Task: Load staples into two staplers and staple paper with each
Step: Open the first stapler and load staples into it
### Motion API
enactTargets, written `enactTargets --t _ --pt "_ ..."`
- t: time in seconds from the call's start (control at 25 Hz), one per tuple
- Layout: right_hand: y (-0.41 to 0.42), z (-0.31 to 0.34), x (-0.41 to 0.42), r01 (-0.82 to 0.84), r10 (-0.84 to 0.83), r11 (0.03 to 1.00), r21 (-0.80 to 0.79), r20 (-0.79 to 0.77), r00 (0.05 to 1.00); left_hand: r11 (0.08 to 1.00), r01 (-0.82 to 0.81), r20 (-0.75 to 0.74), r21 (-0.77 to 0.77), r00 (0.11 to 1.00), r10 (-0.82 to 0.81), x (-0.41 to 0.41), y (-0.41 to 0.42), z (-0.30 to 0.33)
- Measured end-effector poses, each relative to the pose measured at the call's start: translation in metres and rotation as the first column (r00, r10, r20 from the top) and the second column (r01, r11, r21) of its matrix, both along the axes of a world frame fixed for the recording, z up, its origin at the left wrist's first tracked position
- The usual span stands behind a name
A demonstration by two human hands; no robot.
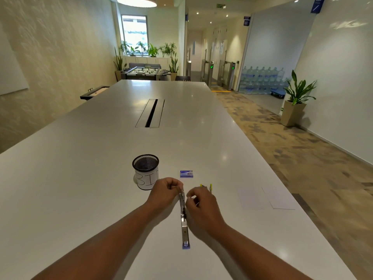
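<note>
A blue stapler (184, 229) lies swung fully open on the white table (80, 178), its metal magazine stretching away from me. My left hand (164, 194) pinches the far end of that magazine. My right hand (201, 207) hovers beside the magazine with fingers curled in a pinch; whether it holds staples is too small to tell. A yellow stapler (207, 186) peeks out just behind my right hand. Beyond the hands lies a small blue staple box (186, 174). Two white paper sheets (266, 198) rest to the right.
A black mesh cup (145, 171) with a white label marked "BIN" stands just left of my left hand. A cable slot (151, 113) is set into the table's middle. The table's right edge runs beside carpeted floor.
</note>
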State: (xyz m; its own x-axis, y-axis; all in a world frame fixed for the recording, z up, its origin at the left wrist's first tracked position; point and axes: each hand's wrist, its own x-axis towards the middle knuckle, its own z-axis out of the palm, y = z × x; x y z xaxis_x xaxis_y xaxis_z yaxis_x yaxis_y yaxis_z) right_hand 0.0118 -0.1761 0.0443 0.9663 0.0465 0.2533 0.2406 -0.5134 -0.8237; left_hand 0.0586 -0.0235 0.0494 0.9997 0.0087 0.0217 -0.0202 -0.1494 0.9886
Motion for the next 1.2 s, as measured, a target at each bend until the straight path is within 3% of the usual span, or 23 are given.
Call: enactTargets --t 0.08,0.24,0.32,0.48,0.84,1.04,1.2 --pt "0.003 -0.011 -0.013 0.021 -0.017 0.998 0.059 -0.066 0.998 0.999 -0.020 -0.054 -0.029 0.998 0.018 -0.003 -0.001 -0.002" --pt "0.001 -0.025 -0.016 0.008 -0.008 0.994 -0.113 0.002 1.000 0.999 0.007 -0.109 -0.054 0.994 -0.013 -0.004 0.001 -0.010" --pt "0.001 -0.027 -0.014 0.003 0.000 0.990 -0.144 0.020 1.000 0.999 0.038 -0.095 0.016 0.995 -0.036 -0.004 0.003 -0.011" --pt "0.000 -0.030 -0.011 0.007 -0.003 0.987 -0.161 0.026 1.000 0.942 0.097 -0.059 0.322 0.995 -0.082 0.000 0.009 -0.008" --pt "0.000 -0.034 -0.008 0.010 -0.004 0.983 -0.183 0.034 0.999 0.839 0.155 -0.017 0.521 0.985 -0.171 0.004 0.009 0.005" --pt "0.001 -0.037 -0.008 0.011 -0.003 0.982 -0.186 0.047 0.999 0.825 0.180 -0.035 0.535 0.981 -0.191 0.001 0.007 0.003" --pt "0.001 -0.040 -0.006 0.016 -0.007 0.982 -0.187 0.049 0.999 0.868 0.157 -0.042 0.471 0.987 -0.155 0.002 0.008 0.003"
